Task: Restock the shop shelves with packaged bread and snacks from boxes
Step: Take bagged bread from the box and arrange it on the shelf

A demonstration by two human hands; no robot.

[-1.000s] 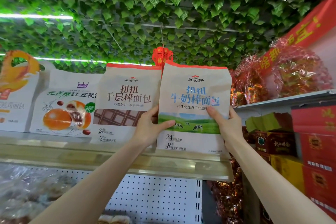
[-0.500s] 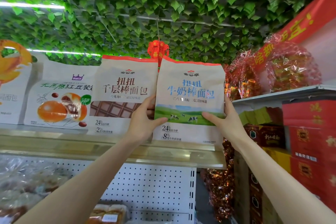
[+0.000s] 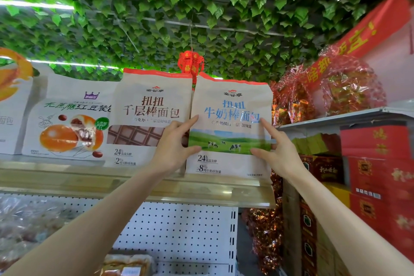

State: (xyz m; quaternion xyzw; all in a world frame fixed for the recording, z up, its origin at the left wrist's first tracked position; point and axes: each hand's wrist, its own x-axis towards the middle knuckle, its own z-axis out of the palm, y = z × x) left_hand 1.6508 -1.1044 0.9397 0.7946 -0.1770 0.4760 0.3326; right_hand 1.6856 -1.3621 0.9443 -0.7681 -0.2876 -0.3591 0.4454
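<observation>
A: Item: milk bread bag (image 3: 230,127). Change?
B: A second ago I held it raised. Now it stands on the top shelf (image 3: 134,188), touching the chocolate bread bag (image 3: 147,119). Placement nearly done, I judge.
A: Hands?
B: Left hand (image 3: 177,148) pinches the left edge, thumb in front. Right hand (image 3: 275,152) is spread, straight fingers steadying the front. Both arms reach upward.

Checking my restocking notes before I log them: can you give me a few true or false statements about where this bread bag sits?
1. The beige bread bag with the cow-meadow picture stands on the metal top shelf. True.
2. The left hand and right hand both touch it. True.
3. The beige chocolate-print bread bag stands to its right. False: it stands to its left.
4. The red cardboard boxes sit left of both bags. False: they sit to the right.
</observation>
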